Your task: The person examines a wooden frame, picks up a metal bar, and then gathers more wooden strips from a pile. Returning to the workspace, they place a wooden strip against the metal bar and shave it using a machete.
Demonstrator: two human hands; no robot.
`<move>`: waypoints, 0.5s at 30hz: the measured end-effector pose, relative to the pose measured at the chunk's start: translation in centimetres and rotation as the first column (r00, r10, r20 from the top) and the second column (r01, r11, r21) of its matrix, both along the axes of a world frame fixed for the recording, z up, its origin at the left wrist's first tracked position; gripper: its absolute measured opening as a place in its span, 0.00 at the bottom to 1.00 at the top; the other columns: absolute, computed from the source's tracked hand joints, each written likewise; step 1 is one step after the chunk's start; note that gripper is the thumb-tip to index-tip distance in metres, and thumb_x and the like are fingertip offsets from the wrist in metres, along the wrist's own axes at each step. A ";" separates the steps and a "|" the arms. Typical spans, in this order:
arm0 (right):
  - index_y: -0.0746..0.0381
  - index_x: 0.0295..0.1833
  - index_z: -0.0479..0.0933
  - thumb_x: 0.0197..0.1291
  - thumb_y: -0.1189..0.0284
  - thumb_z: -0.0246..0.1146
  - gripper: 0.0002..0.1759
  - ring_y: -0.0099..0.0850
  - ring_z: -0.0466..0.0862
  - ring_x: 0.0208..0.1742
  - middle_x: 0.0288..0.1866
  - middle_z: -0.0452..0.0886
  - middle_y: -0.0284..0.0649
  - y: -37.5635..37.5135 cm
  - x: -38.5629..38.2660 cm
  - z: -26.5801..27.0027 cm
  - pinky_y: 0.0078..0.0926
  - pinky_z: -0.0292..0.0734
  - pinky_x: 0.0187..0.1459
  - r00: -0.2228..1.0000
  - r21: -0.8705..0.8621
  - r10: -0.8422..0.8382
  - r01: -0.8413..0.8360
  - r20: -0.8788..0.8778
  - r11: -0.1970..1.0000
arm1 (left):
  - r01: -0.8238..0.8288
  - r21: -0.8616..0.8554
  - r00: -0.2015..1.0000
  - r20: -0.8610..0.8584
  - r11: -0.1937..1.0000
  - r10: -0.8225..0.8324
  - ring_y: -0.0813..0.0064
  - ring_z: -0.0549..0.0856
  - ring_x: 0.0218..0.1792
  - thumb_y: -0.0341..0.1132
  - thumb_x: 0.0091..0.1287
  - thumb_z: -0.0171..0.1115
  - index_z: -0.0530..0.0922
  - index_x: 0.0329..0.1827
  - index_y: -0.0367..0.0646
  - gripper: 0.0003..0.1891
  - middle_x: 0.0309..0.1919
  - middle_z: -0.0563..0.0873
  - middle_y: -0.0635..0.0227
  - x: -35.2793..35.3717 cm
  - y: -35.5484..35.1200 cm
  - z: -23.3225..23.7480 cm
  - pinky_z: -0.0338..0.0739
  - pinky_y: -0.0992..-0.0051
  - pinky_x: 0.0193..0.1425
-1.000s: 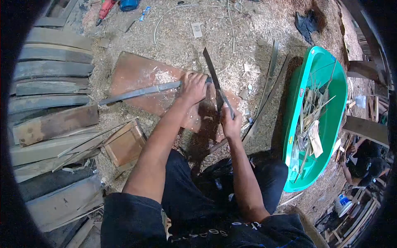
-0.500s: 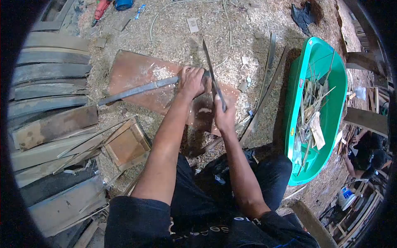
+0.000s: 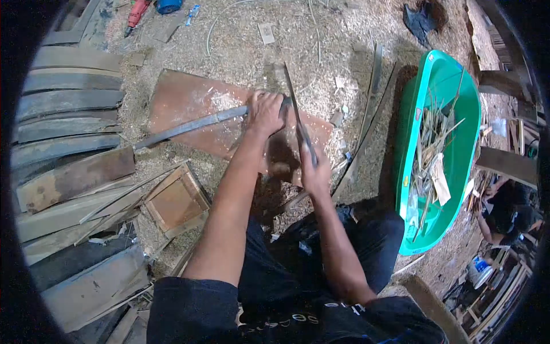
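Observation:
My left hand is closed over a long grey wood strip, pressing it down near its right end. Beneath the strip lies a flat reddish-brown board dusted with wood shavings. In my right hand is the handle of a handsaw, its fingers wrapped round the grip. The handsaw appears nearly edge-on, with its tip pointing away from me. Its blade crosses at the strip's right end, just beside my left hand. The blade's contact with the wood is hard to make out.
Stacked planks line the left side, with a small wooden frame nearer me. A green tub of wood scraps stands at right. A red power tool lies at upper left. Another person works at far right.
My right hand has drawn the handsaw back toward me and slightly right. My left hand stays in place on the wood strip.

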State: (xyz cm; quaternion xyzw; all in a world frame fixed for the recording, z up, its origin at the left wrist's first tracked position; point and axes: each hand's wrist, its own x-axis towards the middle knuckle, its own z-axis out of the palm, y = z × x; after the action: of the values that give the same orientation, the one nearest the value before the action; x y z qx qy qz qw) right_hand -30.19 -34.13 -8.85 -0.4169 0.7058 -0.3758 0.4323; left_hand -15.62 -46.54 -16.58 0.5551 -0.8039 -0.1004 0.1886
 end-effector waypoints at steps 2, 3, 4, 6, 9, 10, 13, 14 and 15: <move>0.70 0.36 0.81 0.71 0.59 0.57 0.22 0.21 0.69 0.24 0.19 0.71 0.35 -3.2 -0.1 -0.1 0.28 0.66 0.27 0.998 0.105 0.018 -0.012 -0.054 0.994 | -0.007 0.009 1.000 -0.009 1.000 0.007 0.61 0.82 0.53 0.43 0.63 0.61 0.79 0.44 0.41 0.15 0.44 0.86 0.59 0.0 -0.8 -0.9 0.61 0.58 0.68; 0.71 0.37 0.80 0.72 0.59 0.56 0.23 0.21 0.71 0.25 0.19 0.72 0.36 -3.2 0.0 1.0 0.28 0.67 0.27 0.996 0.053 0.050 -0.046 -0.074 0.998 | -0.014 0.021 1.000 -0.010 1.000 0.014 0.61 0.82 0.53 0.42 0.63 0.61 0.79 0.44 0.41 0.14 0.44 0.86 0.59 0.1 -0.7 -1.1 0.61 0.58 0.68; 0.71 0.37 0.80 0.72 0.58 0.56 0.24 0.22 0.71 0.25 0.20 0.72 0.37 -2.2 -0.5 0.7 0.28 0.67 0.27 0.998 0.036 0.057 -0.056 -0.031 0.998 | -0.011 -0.013 1.000 0.000 1.000 0.011 0.61 0.82 0.53 0.42 0.64 0.61 0.79 0.44 0.42 0.14 0.44 0.86 0.59 0.1 -0.7 -0.9 0.61 0.57 0.67; 0.72 0.36 0.79 0.71 0.58 0.56 0.25 0.24 0.70 0.24 0.20 0.72 0.37 1.5 -1.5 -0.1 0.30 0.66 0.27 0.996 0.007 0.074 -0.075 0.057 0.997 | -0.003 -0.074 1.000 0.022 0.997 0.005 0.61 0.82 0.53 0.42 0.64 0.60 0.79 0.43 0.42 0.13 0.44 0.86 0.59 0.2 -0.3 -0.6 0.61 0.57 0.66; 0.69 0.37 0.80 0.72 0.57 0.55 0.24 0.25 0.71 0.24 0.21 0.73 0.36 0.0 -0.9 -1.9 0.31 0.67 0.28 0.996 -0.012 0.054 -0.053 0.078 0.999 | 0.003 -0.038 1.000 -0.017 0.999 -0.004 0.60 0.82 0.53 0.42 0.64 0.61 0.79 0.43 0.42 0.13 0.43 0.85 0.59 0.3 -0.6 -0.9 0.61 0.57 0.67; 0.68 0.38 0.80 0.72 0.57 0.55 0.23 0.25 0.71 0.24 0.21 0.73 0.36 -2.7 -0.8 -2.1 0.31 0.68 0.28 0.996 0.040 0.063 -0.066 0.063 0.997 | -0.001 -0.031 1.000 -0.022 1.000 0.000 0.60 0.82 0.53 0.42 0.63 0.61 0.79 0.43 0.42 0.13 0.43 0.85 0.59 0.0 -1.0 -0.7 0.61 0.57 0.67; 0.67 0.36 0.80 0.71 0.57 0.55 0.23 0.25 0.70 0.23 0.21 0.73 0.35 -1.4 -1.2 -1.8 0.31 0.68 0.27 0.997 0.036 0.083 -0.083 0.006 0.996 | -0.018 -0.004 0.999 -0.026 1.000 0.018 0.61 0.82 0.52 0.42 0.63 0.61 0.80 0.43 0.42 0.14 0.42 0.85 0.60 0.0 -0.5 -0.5 0.61 0.58 0.68; 0.68 0.35 0.80 0.71 0.57 0.56 0.23 0.25 0.70 0.22 0.21 0.73 0.35 0.2 -1.4 -1.4 0.31 0.67 0.27 0.997 -0.002 0.081 -0.081 -0.015 0.997 | -0.013 -0.019 1.000 -0.022 1.000 0.013 0.61 0.82 0.52 0.42 0.63 0.61 0.80 0.44 0.42 0.14 0.43 0.85 0.60 0.0 -0.4 -0.4 0.61 0.58 0.68; 0.69 0.35 0.80 0.71 0.57 0.56 0.24 0.24 0.70 0.24 0.20 0.72 0.35 1.7 -1.5 1.4 0.32 0.68 0.27 0.994 0.063 0.050 -0.056 0.102 0.996 | -0.013 -0.037 1.000 -0.017 0.999 0.012 0.61 0.82 0.52 0.43 0.63 0.61 0.80 0.44 0.42 0.14 0.43 0.85 0.60 0.1 -0.5 -0.5 0.61 0.58 0.68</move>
State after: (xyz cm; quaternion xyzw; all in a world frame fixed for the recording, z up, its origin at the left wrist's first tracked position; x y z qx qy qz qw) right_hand -31.73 -32.45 -7.48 -0.4018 0.6838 -0.3613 0.4904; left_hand -15.52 -47.08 -17.13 0.5557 -0.8004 -0.0892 0.2063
